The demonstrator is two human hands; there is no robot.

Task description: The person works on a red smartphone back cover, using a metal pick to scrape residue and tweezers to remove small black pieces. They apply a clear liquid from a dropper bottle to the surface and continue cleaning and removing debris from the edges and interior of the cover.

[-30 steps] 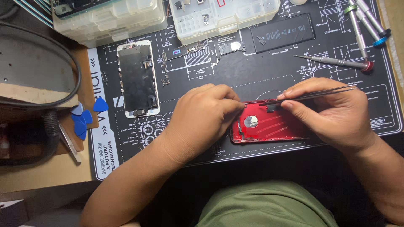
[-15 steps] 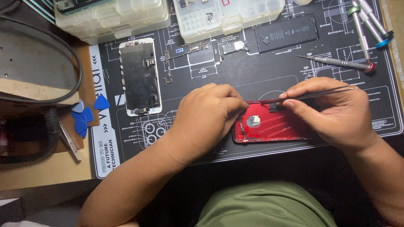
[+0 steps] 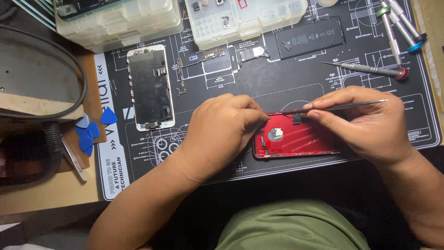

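Observation:
A red phone housing (image 3: 296, 141) lies open on the black repair mat (image 3: 259, 88) near its front edge. My left hand (image 3: 222, 129) rests on the housing's left end, fingers curled, pressing it down. My right hand (image 3: 365, 122) covers the right end and pinches thin metal tweezers (image 3: 342, 107), which lie almost level with their tips at the housing's top edge, near a small dark part. A round silver disc shows inside the housing.
A detached phone screen (image 3: 150, 88) lies face down at the mat's left. A black battery (image 3: 310, 37), small boards (image 3: 208, 58), a red-capped screwdriver (image 3: 370, 69) and more drivers (image 3: 397, 23) lie behind. Clear parts boxes (image 3: 120, 21) stand at the back; blue picks (image 3: 88, 132) at left.
Both hands stay on the red housing. The tweezers have shifted only slightly along its top edge; the view has moved a little.

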